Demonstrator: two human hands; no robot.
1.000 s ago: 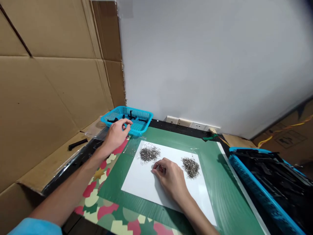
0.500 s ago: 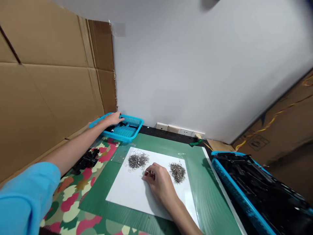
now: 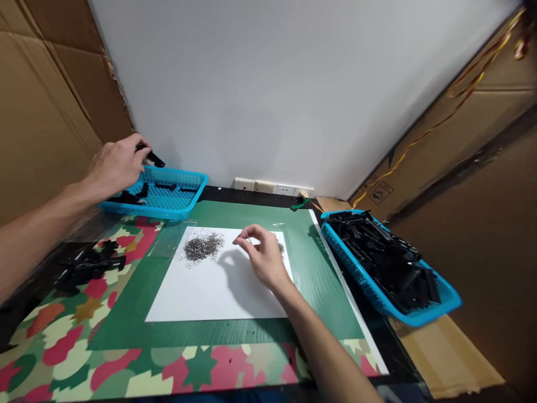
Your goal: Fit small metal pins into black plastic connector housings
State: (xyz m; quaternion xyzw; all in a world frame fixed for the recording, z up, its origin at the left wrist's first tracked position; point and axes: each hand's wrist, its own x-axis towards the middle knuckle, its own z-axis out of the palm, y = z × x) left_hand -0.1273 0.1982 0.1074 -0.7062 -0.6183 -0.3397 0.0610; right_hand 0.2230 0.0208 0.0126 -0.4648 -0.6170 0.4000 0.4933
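My left hand (image 3: 117, 163) is raised at the rim of the left blue basket (image 3: 170, 214), its fingers closed around a narrow black plastic part (image 3: 156, 160). Several similar black parts (image 3: 165, 186) lie in that basket. Over the white sheet (image 3: 188, 299), my right hand (image 3: 265, 254) has thumb and forefinger pinched together; whatever sits between the tips is too small to make out. Left of it lies a heap of tiny metal wire pieces (image 3: 203, 247). A second heap (image 3: 281, 246) is mostly hidden behind the right hand.
On the right stands a blue basket (image 3: 444, 307) piled with black plastic parts (image 3: 390, 257). More black pieces (image 3: 90, 266) lie on the patterned cloth (image 3: 142, 369) at left. A green mat (image 3: 331, 280) spreads under the sheet. Sockets (image 3: 265, 186) and cardboard walls (image 3: 461, 184) border the table.
My left hand has come up out of the left basket with a black plastic part. The right hand stays over the sheet, its fingers now in a clearer pinch. The view has turned rightward.
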